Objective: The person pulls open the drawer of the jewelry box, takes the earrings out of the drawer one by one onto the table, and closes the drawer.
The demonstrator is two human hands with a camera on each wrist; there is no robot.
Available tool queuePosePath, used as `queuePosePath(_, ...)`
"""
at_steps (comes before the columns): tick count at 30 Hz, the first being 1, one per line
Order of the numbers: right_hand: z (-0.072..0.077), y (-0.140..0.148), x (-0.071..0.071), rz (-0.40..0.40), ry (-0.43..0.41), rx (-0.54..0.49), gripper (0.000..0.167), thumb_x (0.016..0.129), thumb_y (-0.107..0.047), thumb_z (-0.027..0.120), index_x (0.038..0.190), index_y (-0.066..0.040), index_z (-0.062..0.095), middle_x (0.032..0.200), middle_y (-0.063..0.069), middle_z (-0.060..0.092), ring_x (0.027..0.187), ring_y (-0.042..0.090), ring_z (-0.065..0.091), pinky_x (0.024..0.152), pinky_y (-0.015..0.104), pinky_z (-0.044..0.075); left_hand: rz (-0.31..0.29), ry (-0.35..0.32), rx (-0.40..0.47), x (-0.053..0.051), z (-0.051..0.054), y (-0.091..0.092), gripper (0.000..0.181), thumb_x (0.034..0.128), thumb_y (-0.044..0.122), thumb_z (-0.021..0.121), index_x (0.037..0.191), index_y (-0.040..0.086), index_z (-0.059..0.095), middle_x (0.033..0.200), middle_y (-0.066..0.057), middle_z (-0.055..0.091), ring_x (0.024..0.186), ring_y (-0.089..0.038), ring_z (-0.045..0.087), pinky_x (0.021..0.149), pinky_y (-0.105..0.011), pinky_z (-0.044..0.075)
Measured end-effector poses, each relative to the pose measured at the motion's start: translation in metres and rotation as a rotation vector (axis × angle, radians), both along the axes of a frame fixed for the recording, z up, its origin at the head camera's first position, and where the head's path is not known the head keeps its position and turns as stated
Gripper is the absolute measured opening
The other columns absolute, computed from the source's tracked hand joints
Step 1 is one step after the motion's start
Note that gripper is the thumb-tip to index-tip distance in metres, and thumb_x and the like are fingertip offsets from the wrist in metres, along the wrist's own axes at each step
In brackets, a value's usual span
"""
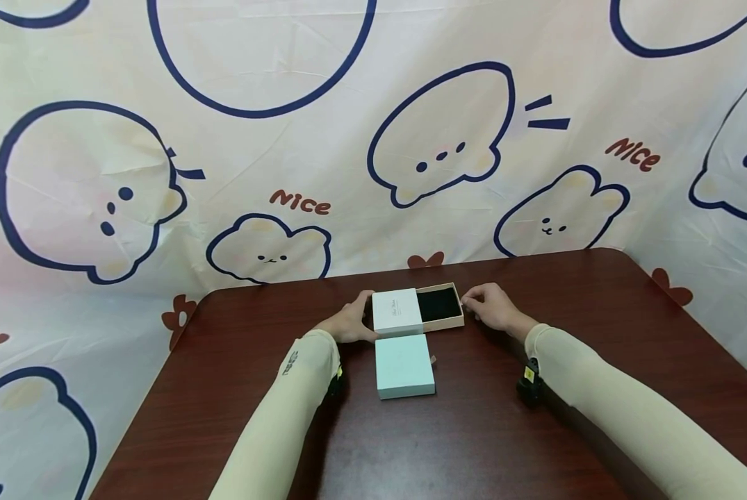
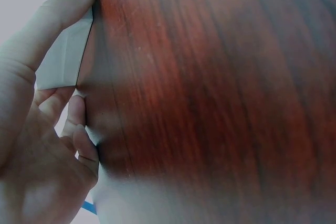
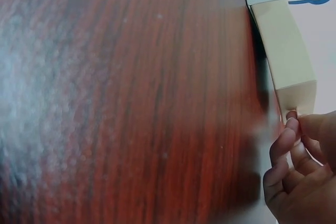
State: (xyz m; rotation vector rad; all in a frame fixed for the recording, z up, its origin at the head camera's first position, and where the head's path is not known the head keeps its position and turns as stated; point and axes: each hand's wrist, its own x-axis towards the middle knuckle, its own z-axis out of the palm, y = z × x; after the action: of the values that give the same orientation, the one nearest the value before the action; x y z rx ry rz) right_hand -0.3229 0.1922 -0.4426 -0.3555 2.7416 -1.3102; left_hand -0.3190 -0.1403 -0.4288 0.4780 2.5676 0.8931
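A white box sleeve point(image 1: 397, 311) with small print lies near the far side of the table. Out of its right end sticks a beige drawer point(image 1: 445, 324), partly pulled out, with a black pad point(image 1: 438, 304) inside. My left hand point(image 1: 347, 322) grips the sleeve's left end, thumb on the near side and fingers around the far side. At the drawer's outer end, my right hand point(image 1: 492, 307) pinches a small pull tab between thumb and fingers; the tab is mostly hidden, though the drawer's end point(image 3: 296, 98) shows in the right wrist view.
A closed mint-green box point(image 1: 404, 366) lies just in front of the white sleeve, with a small ribbon tab point(image 1: 433, 360) on its right side. The brown wooden table point(image 1: 411, 444) ends at a patterned cloth point(image 1: 348, 153) hanging behind and beside it.
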Motion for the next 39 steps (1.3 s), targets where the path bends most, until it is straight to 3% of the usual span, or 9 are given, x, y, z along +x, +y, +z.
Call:
queuePosePath(9, -0.0018, -0.0014, 0.0017, 0.001, 0.005, 0.020, 0.023, 0.104, -0.009, 0.055, 0.106, 0.005, 0.073, 0.096, 0.017, 0.068, 0.072, 0.017, 0.061, 0.070, 0.031, 0.052, 0.021, -0.013, -0.001, -0.0026, -0.0055, -0.0006, 0.097, 0.0881, 0.021, 0.079, 0.160, 0.017, 0.013, 0.157, -0.020, 0.035, 0.145, -0.039, 0.036, 0.112, -0.054, 0.037)
queuePosePath(39, -0.0030, -0.0045, -0.0009, 0.011, -0.010, 0.032, 0.023, 0.104, -0.010, 0.055, 0.107, 0.004, 0.073, 0.097, 0.016, 0.069, 0.076, 0.018, 0.062, 0.070, 0.030, 0.052, 0.014, -0.013, 0.011, -0.0033, -0.0045, -0.0001, 0.097, 0.0875, 0.020, 0.079, 0.159, 0.015, 0.014, 0.157, -0.020, 0.036, 0.144, -0.038, 0.038, 0.112, -0.053, 0.037)
